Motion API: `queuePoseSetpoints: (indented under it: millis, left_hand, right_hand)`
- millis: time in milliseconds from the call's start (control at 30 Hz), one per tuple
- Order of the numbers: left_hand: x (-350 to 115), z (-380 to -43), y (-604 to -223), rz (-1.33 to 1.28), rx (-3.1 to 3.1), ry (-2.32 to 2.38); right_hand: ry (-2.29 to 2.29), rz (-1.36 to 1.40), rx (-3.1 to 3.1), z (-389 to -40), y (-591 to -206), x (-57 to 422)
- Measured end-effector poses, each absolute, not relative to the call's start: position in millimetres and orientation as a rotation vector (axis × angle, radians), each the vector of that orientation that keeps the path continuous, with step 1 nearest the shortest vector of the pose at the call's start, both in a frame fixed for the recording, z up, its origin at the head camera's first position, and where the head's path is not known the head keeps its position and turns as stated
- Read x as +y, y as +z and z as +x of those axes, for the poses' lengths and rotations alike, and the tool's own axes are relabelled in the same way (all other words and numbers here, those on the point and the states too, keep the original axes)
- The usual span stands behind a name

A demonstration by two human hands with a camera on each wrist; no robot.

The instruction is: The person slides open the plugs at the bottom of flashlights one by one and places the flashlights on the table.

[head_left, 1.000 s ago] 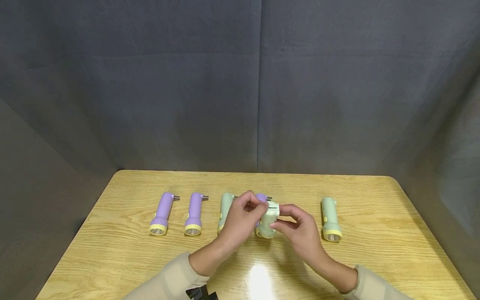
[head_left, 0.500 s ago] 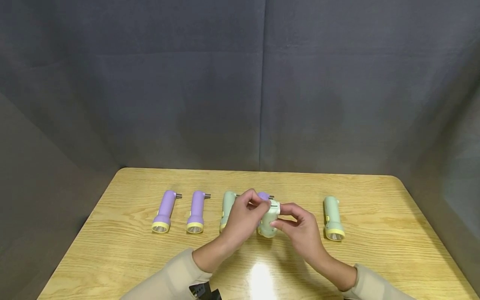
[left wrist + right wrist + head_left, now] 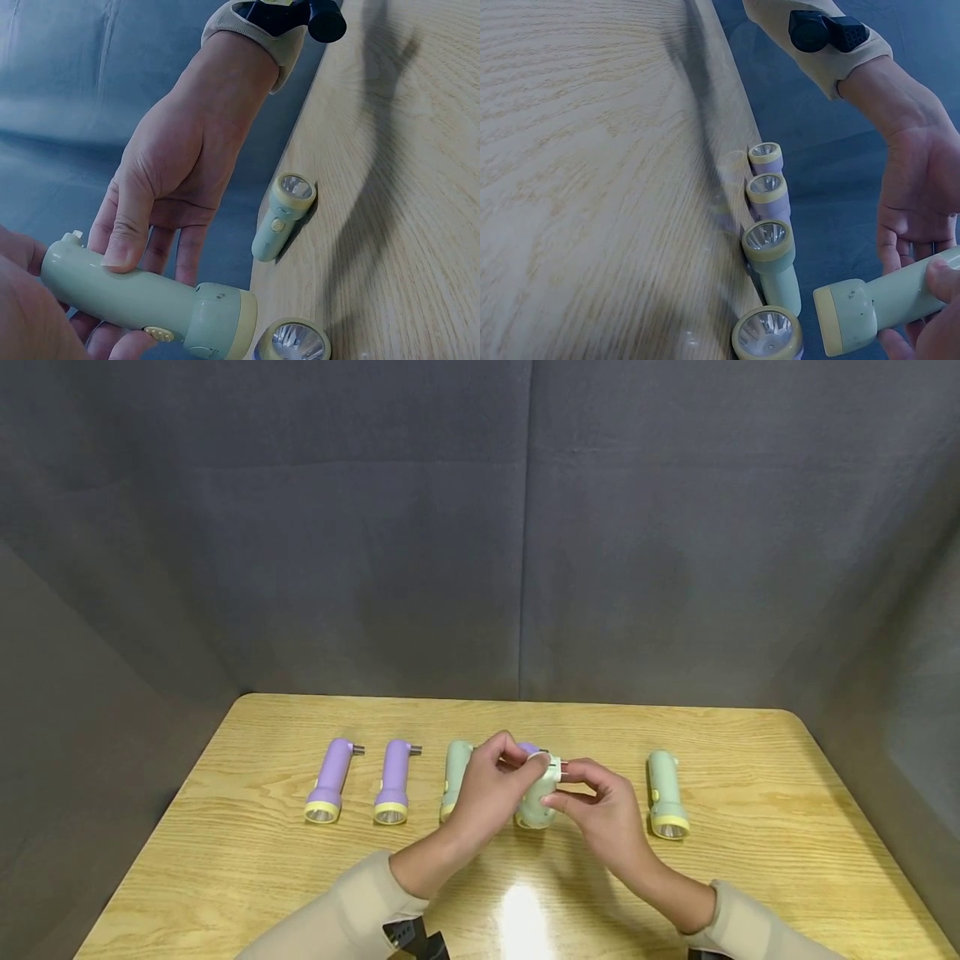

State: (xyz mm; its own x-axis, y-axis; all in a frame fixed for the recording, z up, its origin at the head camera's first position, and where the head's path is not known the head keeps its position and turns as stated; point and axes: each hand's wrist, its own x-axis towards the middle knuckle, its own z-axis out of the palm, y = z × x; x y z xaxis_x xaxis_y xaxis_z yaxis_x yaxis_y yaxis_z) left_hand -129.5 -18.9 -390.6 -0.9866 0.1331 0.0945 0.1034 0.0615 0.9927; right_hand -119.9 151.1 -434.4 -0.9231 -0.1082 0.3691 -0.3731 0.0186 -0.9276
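Note:
A green flashlight with a yellow rim is held above the table between both hands, lens end down. My left hand pinches its top end, thumb at the white plug part. My right hand has its thumb against the flashlight's side, and its fingertips are by two thin prongs pointing right from the plug part. In the left wrist view the same flashlight shows a yellow button, with the right thumb on its body. A purple flashlight lies behind the held one, mostly hidden.
Two purple flashlights with prongs out lie at the left of the wooden table. A green flashlight lies partly behind the left hand; another green flashlight lies at the right. A dark curtain surrounds the table.
The prongs on the held flashlight now stick out to the right, where earlier none showed. The hands and flashlight stay in nearly the same place.

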Motion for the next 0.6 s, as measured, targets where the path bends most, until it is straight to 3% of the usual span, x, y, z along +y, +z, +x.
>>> queuePoseSetpoints:
  millis: [600]
  left_hand:
    - [-15.6,-131.2,-390.0,0.17,2.175,2.143]
  right_hand:
    - [1.995,0.504,-2.13,-122.0,-432.1,153.6]
